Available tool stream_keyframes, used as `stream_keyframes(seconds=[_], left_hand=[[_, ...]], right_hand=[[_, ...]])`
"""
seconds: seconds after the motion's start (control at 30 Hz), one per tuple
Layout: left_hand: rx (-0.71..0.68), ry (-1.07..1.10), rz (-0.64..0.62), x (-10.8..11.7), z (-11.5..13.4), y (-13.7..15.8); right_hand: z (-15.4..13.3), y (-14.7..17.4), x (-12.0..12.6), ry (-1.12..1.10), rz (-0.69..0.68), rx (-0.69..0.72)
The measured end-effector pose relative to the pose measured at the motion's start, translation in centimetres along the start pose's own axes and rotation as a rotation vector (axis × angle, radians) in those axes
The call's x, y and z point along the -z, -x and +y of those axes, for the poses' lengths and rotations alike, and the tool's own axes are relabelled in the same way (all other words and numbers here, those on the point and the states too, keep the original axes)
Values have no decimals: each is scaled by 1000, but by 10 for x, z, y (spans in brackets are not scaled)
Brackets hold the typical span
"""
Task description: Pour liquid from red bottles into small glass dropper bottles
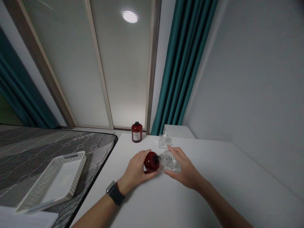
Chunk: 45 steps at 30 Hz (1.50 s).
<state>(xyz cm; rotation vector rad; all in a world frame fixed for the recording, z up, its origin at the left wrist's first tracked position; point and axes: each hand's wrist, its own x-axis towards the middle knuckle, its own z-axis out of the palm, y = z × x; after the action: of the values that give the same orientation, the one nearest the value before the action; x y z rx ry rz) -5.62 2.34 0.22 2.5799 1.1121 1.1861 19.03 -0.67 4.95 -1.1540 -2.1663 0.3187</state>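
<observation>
My left hand, with a dark watch on its wrist, is wrapped round a dark red bottle. The bottle is tilted, its neck pointing right. My right hand grips a clear bottle, also tilted, with its neck toward the red one. The two mouths meet or nearly meet; I cannot tell whether they touch. Whether any liquid passes between them is too small to make out. Both bottles are held over the white table.
A second red bottle with a black cap and white label stands at the table's far edge. Near it is a clear container with a whitish top. At left, a white perforated basket lies on a grey striped surface, papers beside it.
</observation>
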Motion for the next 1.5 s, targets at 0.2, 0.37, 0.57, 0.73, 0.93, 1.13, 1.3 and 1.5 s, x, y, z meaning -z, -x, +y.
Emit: stream_keyframes(seconds=[0.2, 0.37, 0.57, 0.73, 0.93, 1.13, 1.3, 1.5], left_hand=[[-2, 7, 31, -1, 0, -1], [3, 9, 46, -1, 1, -1], [16, 24, 48, 0, 3, 1], [38, 38, 45, -2, 1, 2], [51, 53, 55, -3, 1, 2], [55, 68, 71, -2, 2, 2], [72, 84, 72, -2, 2, 3], [75, 77, 67, -4, 1, 3]], right_hand=[[-2, -2, 4, 0, -33, -8], [-3, -4, 5, -8, -44, -3], [-5, -6, 7, -4, -50, 3], [-6, -8, 9, 0, -80, -13], [-10, -11, 11, 0, -95, -18], [-11, -13, 13, 2, -93, -3], [-12, -14, 13, -3, -98, -3], [-11, -14, 13, -9, -97, -4]])
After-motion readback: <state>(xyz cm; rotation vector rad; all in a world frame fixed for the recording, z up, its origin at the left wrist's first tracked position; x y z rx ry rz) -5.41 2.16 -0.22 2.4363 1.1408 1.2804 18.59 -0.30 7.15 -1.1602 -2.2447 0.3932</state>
